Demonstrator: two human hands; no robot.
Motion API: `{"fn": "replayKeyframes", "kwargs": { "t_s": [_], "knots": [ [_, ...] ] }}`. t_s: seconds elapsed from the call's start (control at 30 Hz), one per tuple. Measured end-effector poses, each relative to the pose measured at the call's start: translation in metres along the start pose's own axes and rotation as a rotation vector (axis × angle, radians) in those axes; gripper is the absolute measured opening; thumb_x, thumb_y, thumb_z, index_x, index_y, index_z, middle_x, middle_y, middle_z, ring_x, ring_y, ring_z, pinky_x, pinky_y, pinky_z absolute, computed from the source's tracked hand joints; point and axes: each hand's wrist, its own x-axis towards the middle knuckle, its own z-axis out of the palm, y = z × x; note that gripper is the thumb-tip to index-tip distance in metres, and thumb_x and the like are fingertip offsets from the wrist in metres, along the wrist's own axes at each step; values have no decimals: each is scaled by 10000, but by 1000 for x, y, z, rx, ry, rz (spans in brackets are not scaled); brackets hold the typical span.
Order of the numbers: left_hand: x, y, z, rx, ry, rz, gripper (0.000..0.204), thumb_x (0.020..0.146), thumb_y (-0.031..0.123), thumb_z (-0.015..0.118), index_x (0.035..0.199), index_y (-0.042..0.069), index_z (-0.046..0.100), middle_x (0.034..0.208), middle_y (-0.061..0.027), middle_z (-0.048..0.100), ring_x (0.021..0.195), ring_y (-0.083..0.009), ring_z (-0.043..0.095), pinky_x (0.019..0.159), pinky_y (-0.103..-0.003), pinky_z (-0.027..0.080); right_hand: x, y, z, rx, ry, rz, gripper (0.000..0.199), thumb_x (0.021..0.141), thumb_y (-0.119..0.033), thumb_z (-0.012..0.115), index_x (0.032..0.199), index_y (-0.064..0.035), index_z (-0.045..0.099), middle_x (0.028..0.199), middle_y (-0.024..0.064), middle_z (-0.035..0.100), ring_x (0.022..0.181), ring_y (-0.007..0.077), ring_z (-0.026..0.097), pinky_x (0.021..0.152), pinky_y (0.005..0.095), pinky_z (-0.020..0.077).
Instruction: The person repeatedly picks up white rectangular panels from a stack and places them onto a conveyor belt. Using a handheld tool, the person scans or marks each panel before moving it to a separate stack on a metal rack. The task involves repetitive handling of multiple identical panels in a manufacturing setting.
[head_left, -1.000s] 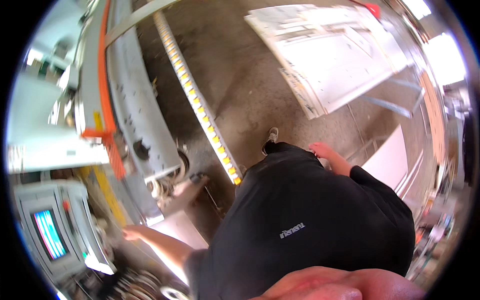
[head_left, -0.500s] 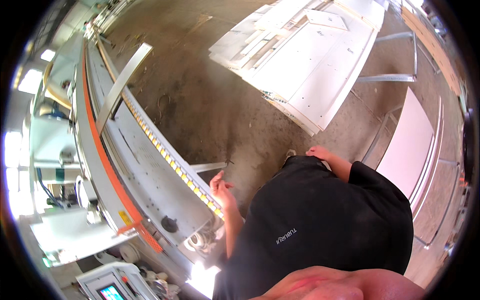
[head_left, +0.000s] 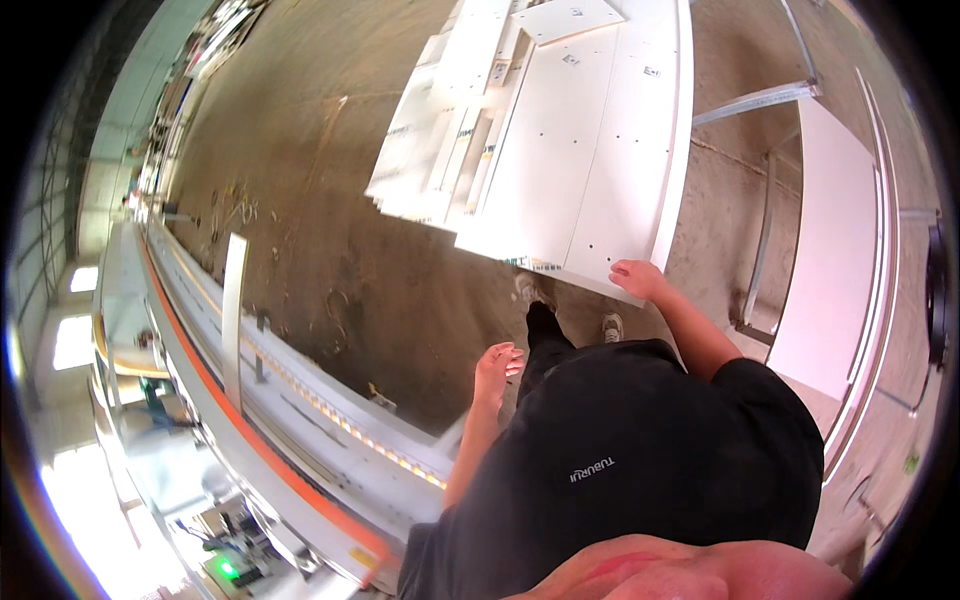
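My right hand (head_left: 640, 278) is at the near right corner of a stack of white panels (head_left: 560, 170), overlapping the top panel's edge. Its fingers are loosely bent and it grips nothing; whether the fingertips touch the panel I cannot tell. Beside my body, my left hand (head_left: 495, 370) hangs in the air with fingers apart and nothing in it. The stack's top panels have small dark holes and little labels. A smaller white board (head_left: 570, 18) lies across the far end, and narrow white strips (head_left: 468, 140) lie along the left side.
To my left runs a long grey machine (head_left: 300, 440) with an orange strip and a row of yellow-white rollers. A white upright bar (head_left: 234, 320) juts from it. On my right, large white panels (head_left: 830, 250) lean near a metal frame (head_left: 760, 100). Brown concrete floor (head_left: 300, 180) lies between.
The view has turned and moved closer to the panel stack. My right hand has come from beside my body to the stack's near corner. My left hand is now farther from the machine.
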Motion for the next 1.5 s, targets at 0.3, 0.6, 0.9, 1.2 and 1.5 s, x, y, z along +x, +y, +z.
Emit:
{"fn": "replayKeyframes", "kwargs": {
  "t_s": [0.3, 0.6, 0.9, 1.2, 1.5],
  "knots": [
    [274, 124, -6, 146, -396, -214, 309, 1018, 172, 553, 1271, -1, 594, 1097, -125, 724, 868, -179, 701, 781, -317, 558, 170, -28, -53, -87, 2, 344, 837, 918, -555, 606, 1547, -46, 395, 1646, 140, 327, 1495, 300, 352, 1185, 404, 369],
    [571, 297, 144, 379, -681, 22, 146, 940, 198, 641, 991, 66, 675, 899, -44, 697, 772, -142, 654, 715, -304, 545, 258, -57, -59, -195, -213, 651, 1272, 747, -765, 682, 1608, 24, 179, 1686, 270, -8, 1584, 348, 38, 1217, 429, 319],
    [830, 429, 317, 53, -333, 199, 114, 954, 156, 571, 1020, 72, 614, 934, -66, 631, 868, -182, 626, 753, -371, 581, 289, -68, -71, -200, -283, 717, 1332, 705, -765, 729, 1575, 96, 202, 1669, 315, -9, 1570, 416, 49, 1147, 457, 419],
    [847, 461, 394, 75, -118, 63, 290, 875, 293, 798, 883, 55, 633, 727, -25, 535, 652, -148, 529, 578, -320, 483, 279, -62, -76, -99, -230, 693, 1294, 711, -768, 705, 1593, 45, 219, 1678, 293, -41, 1579, 387, 46, 1094, 465, 468],
    [735, 386, 338, -16, -462, -31, 204, 885, 127, 770, 990, 152, 596, 712, 61, 501, 518, -59, 420, 434, -220, 330, 285, -67, -81, -158, -289, 707, 1378, 671, -809, 711, 1585, 80, 189, 1670, 311, -38, 1572, 412, 49, 1115, 462, 453]
  ]
}}
